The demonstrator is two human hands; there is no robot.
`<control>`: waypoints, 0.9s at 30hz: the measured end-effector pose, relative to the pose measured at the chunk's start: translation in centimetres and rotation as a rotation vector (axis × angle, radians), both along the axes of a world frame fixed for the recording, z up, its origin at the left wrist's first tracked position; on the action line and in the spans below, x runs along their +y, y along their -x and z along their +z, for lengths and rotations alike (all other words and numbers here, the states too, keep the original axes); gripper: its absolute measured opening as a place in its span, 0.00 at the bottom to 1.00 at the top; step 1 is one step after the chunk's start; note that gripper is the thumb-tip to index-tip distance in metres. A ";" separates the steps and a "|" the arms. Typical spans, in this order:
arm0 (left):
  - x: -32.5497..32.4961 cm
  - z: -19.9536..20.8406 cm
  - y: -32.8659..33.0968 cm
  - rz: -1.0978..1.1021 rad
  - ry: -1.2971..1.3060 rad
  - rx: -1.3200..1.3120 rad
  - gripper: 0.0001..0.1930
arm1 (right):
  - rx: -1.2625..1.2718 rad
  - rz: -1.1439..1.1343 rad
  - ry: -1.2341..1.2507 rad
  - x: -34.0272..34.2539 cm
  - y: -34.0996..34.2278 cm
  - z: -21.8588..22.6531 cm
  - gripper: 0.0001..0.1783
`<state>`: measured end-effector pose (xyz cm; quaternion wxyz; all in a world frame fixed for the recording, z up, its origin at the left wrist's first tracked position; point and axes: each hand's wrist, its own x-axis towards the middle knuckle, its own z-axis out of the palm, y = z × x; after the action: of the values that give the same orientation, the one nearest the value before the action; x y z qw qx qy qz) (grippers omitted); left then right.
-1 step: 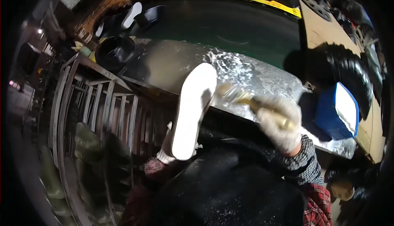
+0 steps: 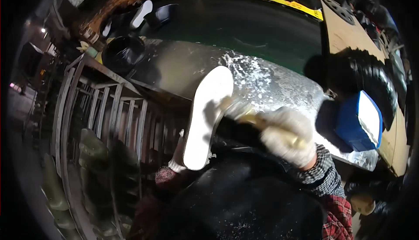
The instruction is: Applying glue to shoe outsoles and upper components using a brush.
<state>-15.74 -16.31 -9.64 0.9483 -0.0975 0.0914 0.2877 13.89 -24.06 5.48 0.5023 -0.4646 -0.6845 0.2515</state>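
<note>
A white shoe sole stands out in front of me, its flat face turned up and its toe end pointing away. My left hand, in a white glove, grips it from the left and below near the heel; most of the fingers are hidden behind it. In my gloved right hand is a brush with a pale handle, slightly smeared by motion. The bristles meet the sole's right edge around its middle, and a shadow falls on the white face there.
A metal bench top spattered with white lies beyond the sole. To the right stands a blue container of white material, beside a black ridged object. A black bowl, a metal rack and another white sole are to the left.
My right hand and the brush have moved left and slightly down, bringing the bristles onto the sole's edge. The left hand keeps its grip, and the sole has hardly shifted.
</note>
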 end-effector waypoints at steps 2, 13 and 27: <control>0.7 -7.0 2.7 0.017 0.119 0.165 0.41 | -0.278 0.078 -0.228 2.4 2.7 0.0 0.13; 0.0 -5.3 2.7 -0.120 -0.245 0.323 0.39 | 0.049 -0.244 0.012 10.1 2.3 -3.3 0.13; 1.7 -7.5 3.8 -0.136 -0.104 0.051 0.41 | 0.021 0.563 0.029 3.0 7.7 -1.7 0.08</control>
<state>-19.50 -14.58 -17.19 0.9668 -0.0345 0.1067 0.2296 6.21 -21.04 3.78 0.4130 -0.2606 -0.7777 0.3959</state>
